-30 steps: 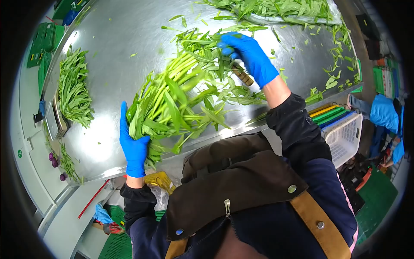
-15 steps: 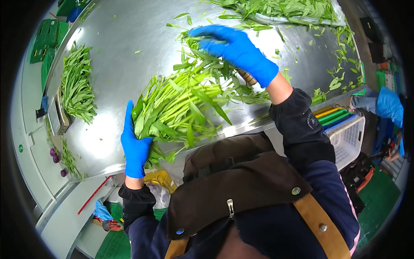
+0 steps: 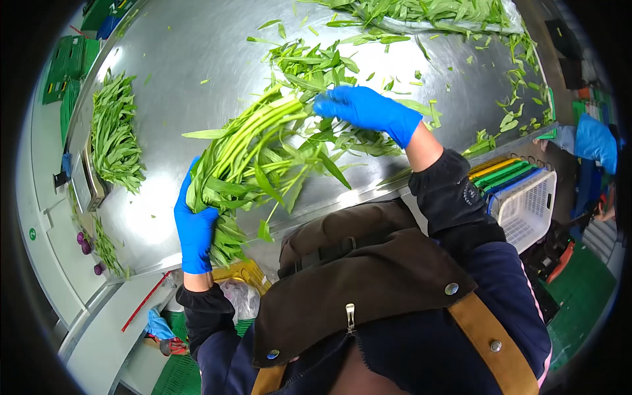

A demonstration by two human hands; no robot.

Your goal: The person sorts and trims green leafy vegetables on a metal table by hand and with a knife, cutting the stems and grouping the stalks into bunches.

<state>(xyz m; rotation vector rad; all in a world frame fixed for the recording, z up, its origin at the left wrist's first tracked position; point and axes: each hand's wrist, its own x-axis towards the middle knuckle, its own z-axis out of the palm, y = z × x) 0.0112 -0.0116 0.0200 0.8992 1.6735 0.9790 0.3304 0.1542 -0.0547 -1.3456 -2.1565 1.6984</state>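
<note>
My left hand [image 3: 195, 227], in a blue glove, is wrapped around the leafy end of a bunch of water spinach [image 3: 253, 141]. The bunch is held up over the near edge of the steel table, its pale cut stems pointing up and right. My right hand [image 3: 368, 112], also gloved in blue, is at the stem ends with fingers stretched out to the left; the fingertips are slightly blurred. Whether they touch the stems I cannot tell. Loose leaves and stems [image 3: 309, 62] lie on the table [image 3: 178, 72] beyond and under my right hand.
Another leafy bunch [image 3: 115, 135] lies on a scale [image 3: 87, 178] at the left. A large pile of greens [image 3: 441, 13] rests on plastic at the back right. Trimmings are scattered along the right edge. A white crate [image 3: 526, 214] stands below the table's right side.
My left hand has moved slightly left and down, tilting the bunch more upright. My right hand has come down toward me. The brown ribbed thing beneath it is now hidden.
</note>
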